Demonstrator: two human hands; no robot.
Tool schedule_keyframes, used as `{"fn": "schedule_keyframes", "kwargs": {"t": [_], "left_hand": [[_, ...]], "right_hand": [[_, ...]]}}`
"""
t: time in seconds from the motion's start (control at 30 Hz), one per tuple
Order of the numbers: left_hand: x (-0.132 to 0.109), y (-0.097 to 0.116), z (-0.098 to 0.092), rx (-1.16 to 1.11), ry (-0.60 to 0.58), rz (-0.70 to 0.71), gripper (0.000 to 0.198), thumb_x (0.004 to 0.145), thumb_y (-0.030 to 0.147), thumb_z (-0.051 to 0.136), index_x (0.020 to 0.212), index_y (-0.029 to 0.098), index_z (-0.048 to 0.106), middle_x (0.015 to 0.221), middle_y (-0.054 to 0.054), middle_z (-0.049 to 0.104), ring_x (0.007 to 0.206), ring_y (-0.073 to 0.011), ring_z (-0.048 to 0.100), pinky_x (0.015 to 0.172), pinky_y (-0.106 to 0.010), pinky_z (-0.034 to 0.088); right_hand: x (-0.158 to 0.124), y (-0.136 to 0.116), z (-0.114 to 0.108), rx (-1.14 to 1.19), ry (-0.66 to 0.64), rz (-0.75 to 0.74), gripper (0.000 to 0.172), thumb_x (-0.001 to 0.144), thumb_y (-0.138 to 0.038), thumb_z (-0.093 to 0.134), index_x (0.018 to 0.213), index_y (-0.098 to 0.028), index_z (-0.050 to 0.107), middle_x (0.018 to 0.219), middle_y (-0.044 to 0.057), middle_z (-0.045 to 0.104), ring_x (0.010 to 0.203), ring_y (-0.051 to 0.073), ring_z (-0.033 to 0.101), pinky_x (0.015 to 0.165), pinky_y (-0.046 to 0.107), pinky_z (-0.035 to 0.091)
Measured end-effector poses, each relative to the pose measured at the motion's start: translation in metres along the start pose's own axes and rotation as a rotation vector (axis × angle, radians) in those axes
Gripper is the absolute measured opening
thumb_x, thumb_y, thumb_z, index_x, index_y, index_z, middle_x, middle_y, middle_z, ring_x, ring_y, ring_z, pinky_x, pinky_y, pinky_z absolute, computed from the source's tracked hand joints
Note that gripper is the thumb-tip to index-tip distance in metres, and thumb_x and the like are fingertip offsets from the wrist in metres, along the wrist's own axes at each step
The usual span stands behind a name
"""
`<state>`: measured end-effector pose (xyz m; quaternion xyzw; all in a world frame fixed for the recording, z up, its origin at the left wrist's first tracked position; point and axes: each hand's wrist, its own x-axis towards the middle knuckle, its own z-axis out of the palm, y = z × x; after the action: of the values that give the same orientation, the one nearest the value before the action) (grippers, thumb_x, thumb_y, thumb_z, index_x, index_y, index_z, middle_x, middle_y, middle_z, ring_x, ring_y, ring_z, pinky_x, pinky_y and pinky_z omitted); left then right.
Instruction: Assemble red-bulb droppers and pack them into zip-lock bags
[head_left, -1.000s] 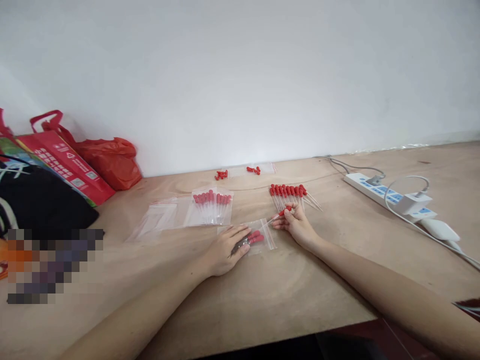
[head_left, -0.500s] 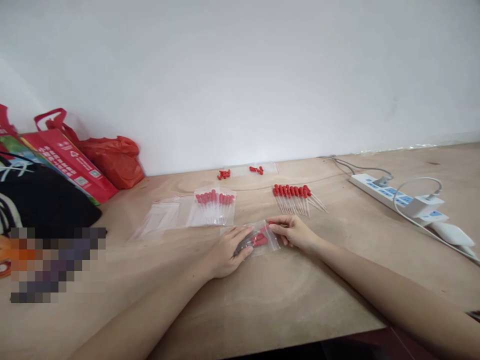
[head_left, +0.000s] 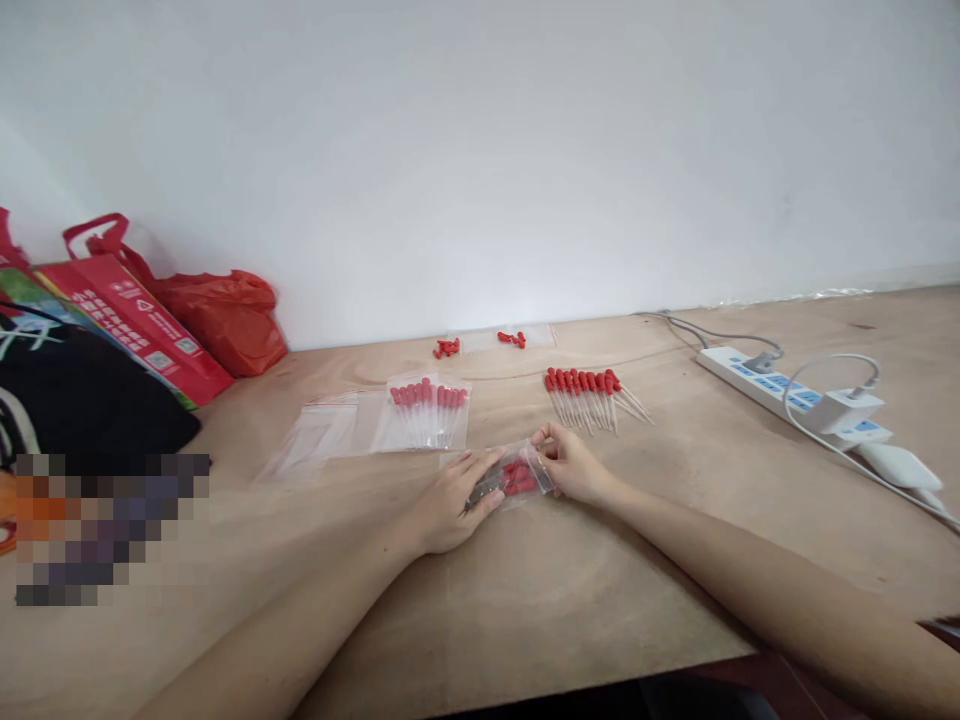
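Note:
Between my hands lies a clear plastic bag (head_left: 534, 468) with several red-tipped pieces (head_left: 517, 478) inside. My left hand (head_left: 459, 500) grips its left part, thumb in front and fingers behind. At the bag's right end, my right hand (head_left: 566, 462) pinches the edge near the red strip. Behind my left hand, another clear bag (head_left: 384, 430) holds a fan of red-headed droppers (head_left: 427, 395). A row of loose red-headed droppers (head_left: 581, 385) with pale stems rests beyond my right hand.
Flat clear bags (head_left: 319, 430) lie to the left. Small red caps (head_left: 447, 348) sit near the wall, beside another clear bag (head_left: 480, 341). A white power strip (head_left: 757, 378) with cables is at right. Red bags (head_left: 225, 315) and a black bag (head_left: 90, 400) stand at left.
My right hand has shifted slightly left and its fingers have changed position on the bag's edge. More of the red pieces show inside the bag. My left hand stays nearly in place.

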<state>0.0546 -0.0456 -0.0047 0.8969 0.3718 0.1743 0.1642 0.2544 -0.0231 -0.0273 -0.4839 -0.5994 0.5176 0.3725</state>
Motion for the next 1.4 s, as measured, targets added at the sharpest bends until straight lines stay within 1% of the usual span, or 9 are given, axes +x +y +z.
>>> {"fn": "schedule_keyframes", "kwargs": {"t": [0.07, 0.13, 0.23, 0.33, 0.53, 0.9, 1.13, 1.23, 1.4], "left_hand": [[-0.001, -0.001, -0.001, 0.000, 0.001, -0.007, 0.046, 0.086, 0.032, 0.040, 0.129, 0.021, 0.029, 0.128, -0.006, 0.044, 0.117, -0.0189, 0.040, 0.099, -0.040, 0.033], [-0.001, -0.002, -0.002, 0.010, 0.007, 0.011, 0.046, 0.085, 0.032, 0.042, 0.128, 0.021, 0.032, 0.128, -0.007, 0.044, 0.118, -0.0192, 0.040, 0.098, -0.040, 0.033], [-0.001, -0.006, -0.002, 0.035, 0.039, 0.110, 0.038, 0.084, 0.030, 0.044, 0.121, 0.023, 0.044, 0.125, -0.006, 0.048, 0.118, -0.0196, 0.039, 0.100, -0.042, 0.032], [0.000, -0.009, -0.002, 0.020, 0.055, 0.208, 0.030, 0.084, 0.026, 0.045, 0.112, 0.024, 0.053, 0.118, -0.004, 0.054, 0.112, -0.0183, 0.046, 0.097, -0.040, 0.035], [0.000, -0.009, -0.003, -0.036, 0.022, 0.190, 0.031, 0.084, 0.024, 0.044, 0.114, 0.024, 0.053, 0.119, -0.005, 0.053, 0.109, -0.0173, 0.049, 0.092, -0.037, 0.041], [-0.001, -0.009, -0.003, -0.038, 0.020, 0.177, 0.032, 0.084, 0.025, 0.044, 0.115, 0.024, 0.052, 0.119, -0.005, 0.053, 0.109, -0.0171, 0.049, 0.091, -0.036, 0.041], [-0.004, -0.011, -0.003, -0.006, 0.079, 0.124, 0.029, 0.086, 0.026, 0.041, 0.112, 0.023, 0.053, 0.113, -0.004, 0.056, 0.106, -0.0154, 0.050, 0.091, -0.032, 0.041], [-0.005, -0.012, -0.004, 0.011, 0.064, 0.055, 0.033, 0.084, 0.031, 0.045, 0.115, 0.023, 0.050, 0.116, -0.004, 0.055, 0.107, -0.0170, 0.050, 0.092, -0.034, 0.040], [-0.007, -0.009, -0.007, 0.026, -0.002, -0.036, 0.040, 0.083, 0.036, 0.045, 0.120, 0.021, 0.044, 0.122, -0.006, 0.050, 0.112, -0.0192, 0.046, 0.094, -0.036, 0.038]], "right_hand": [[0.002, -0.002, -0.007, -0.042, -0.053, -0.002, 0.023, 0.072, -0.036, 0.052, 0.083, -0.021, 0.038, 0.050, -0.008, 0.051, 0.028, 0.006, 0.037, 0.030, 0.018, 0.029], [0.007, -0.005, -0.024, -0.173, 0.011, -0.066, 0.019, 0.073, -0.034, 0.050, 0.083, -0.020, 0.044, 0.056, -0.004, 0.056, 0.035, 0.007, 0.043, 0.037, 0.020, 0.035], [0.019, -0.003, -0.068, -0.520, 0.475, -0.236, 0.011, 0.072, -0.029, 0.050, 0.074, -0.018, 0.053, 0.071, 0.003, 0.061, 0.063, 0.014, 0.056, 0.060, 0.026, 0.043], [0.031, 0.009, -0.116, -0.775, 0.772, -0.084, 0.015, 0.072, -0.027, 0.048, 0.078, -0.016, 0.057, 0.083, 0.010, 0.061, 0.078, 0.020, 0.057, 0.070, 0.031, 0.042], [0.043, 0.034, -0.157, -0.898, 0.740, 0.250, 0.030, 0.071, -0.027, 0.051, 0.096, -0.012, 0.058, 0.089, 0.014, 0.063, 0.083, 0.024, 0.059, 0.066, 0.030, 0.043], [0.051, 0.030, -0.153, -0.632, 0.692, 0.287, 0.034, 0.064, -0.025, 0.057, 0.094, -0.009, 0.060, 0.081, 0.015, 0.063, 0.078, 0.025, 0.059, 0.060, 0.029, 0.042], [0.037, 0.015, -0.154, -0.417, 0.716, 0.180, 0.040, 0.068, -0.018, 0.051, 0.107, -0.011, 0.048, 0.052, 0.002, 0.054, 0.050, 0.016, 0.053, 0.044, 0.026, 0.040], [0.027, 0.003, -0.134, -0.122, 0.691, -0.032, 0.059, 0.064, -0.017, 0.052, 0.119, -0.014, 0.031, 0.050, -0.005, 0.050, 0.044, 0.013, 0.049, 0.042, 0.024, 0.040], [0.004, -0.006, -0.069, 0.165, 0.384, -0.212, 0.073, 0.060, -0.020, 0.056, 0.121, -0.020, 0.016, 0.057, -0.009, 0.050, 0.047, 0.012, 0.053, 0.048, 0.026, 0.046]]}}
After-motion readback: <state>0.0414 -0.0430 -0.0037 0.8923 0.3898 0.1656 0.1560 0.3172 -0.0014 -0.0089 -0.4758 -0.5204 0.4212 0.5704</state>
